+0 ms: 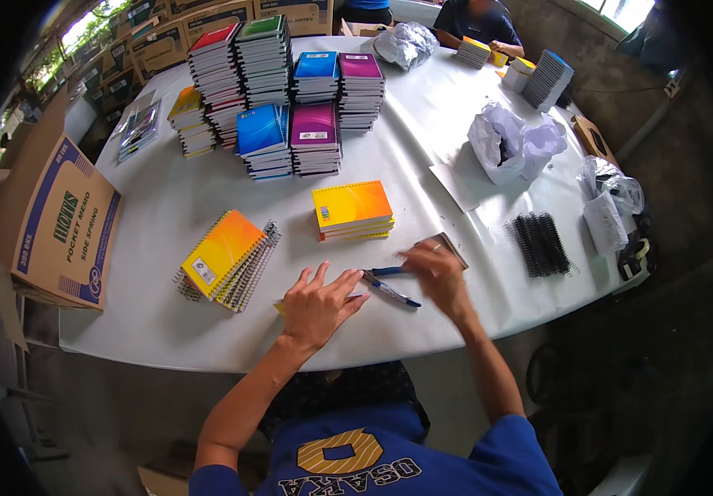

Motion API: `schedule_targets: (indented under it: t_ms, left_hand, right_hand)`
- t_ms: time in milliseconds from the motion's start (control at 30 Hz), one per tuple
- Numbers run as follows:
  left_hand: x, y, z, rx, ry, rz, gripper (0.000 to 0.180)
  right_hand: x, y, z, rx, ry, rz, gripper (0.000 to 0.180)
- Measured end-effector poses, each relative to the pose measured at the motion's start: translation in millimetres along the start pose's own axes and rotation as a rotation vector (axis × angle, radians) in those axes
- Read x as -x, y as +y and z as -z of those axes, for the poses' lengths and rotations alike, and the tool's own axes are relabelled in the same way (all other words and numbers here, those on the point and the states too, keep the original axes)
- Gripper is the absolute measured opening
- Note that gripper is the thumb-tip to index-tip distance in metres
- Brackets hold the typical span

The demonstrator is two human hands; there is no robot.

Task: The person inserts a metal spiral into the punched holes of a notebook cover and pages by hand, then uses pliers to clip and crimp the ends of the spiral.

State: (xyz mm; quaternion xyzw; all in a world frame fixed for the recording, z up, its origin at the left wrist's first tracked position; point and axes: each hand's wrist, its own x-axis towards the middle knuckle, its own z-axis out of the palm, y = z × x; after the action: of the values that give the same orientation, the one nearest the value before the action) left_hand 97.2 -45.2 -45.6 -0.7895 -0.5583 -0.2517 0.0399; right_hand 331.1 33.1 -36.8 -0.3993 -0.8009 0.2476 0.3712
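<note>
The left hand (321, 311) lies palm down with its fingers fanned and its thumb out to the right, over a small yellow notebook (279, 307); only slivers of this show past the two sides of the palm. The right hand (441, 277) hangs to the right of it, bent at the fingers and blurred, so I cannot tell whether it pinches anything.

Between the hands is a pair of blue-handled pliers (393, 290). Its head points left, just beside the left hand's fingertips, and its handles spread apart: one reaches toward the right hand, the other slants nearer the wearer. Its long axis runs roughly left to right. The covered notebook's long axis cannot be told.

Left of the left hand, a pile of spiral-bound orange-and-yellow notebooks (224, 255) slants from near left to far right. Beyond the left hand, a short yellow notebook stack (354, 205) has its long axis nearly crosswise. A dark brown flat piece (455, 248) shows just past the right hand; black wire spirals (540, 245) lie well to its right on the surface (488, 310).

Lifting the left palm too soon could let the notebook slide, since nothing else visible steadies it. The splayed pliers could catch a finger or get knocked by the right hand, and loosely heaped spirals might tangle if pulled carelessly.
</note>
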Motion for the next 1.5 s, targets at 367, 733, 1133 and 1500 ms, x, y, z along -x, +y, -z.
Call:
schedule_targets:
  t_ms: [367,733,1133,1500]
  left_hand:
    - [-4.0,-0.8,-1.7,0.022,-0.044,-0.020,0.052]
    - [-7.9,-1.7,5.1,-0.032,-0.108,-0.051,0.054]
    - [-19.7,7.8,20.9,-0.033,-0.575,0.028,0.055]
    - [-5.5,-9.7,10.9,0.048,-0.256,-0.271,0.077]
  right_hand:
    - [10.3,-30.7,-20.5,-0.206,-0.117,0.020,0.025]
    - [5.6,-33.2,-13.0,-0.095,-0.465,-0.113,0.022]
    - [-0.7,-60.8,-4.2,0.141,-0.765,-0.218,0.024]
    - [-34.3,61.2,90.3,0.441,-0.698,-0.061,0.057]
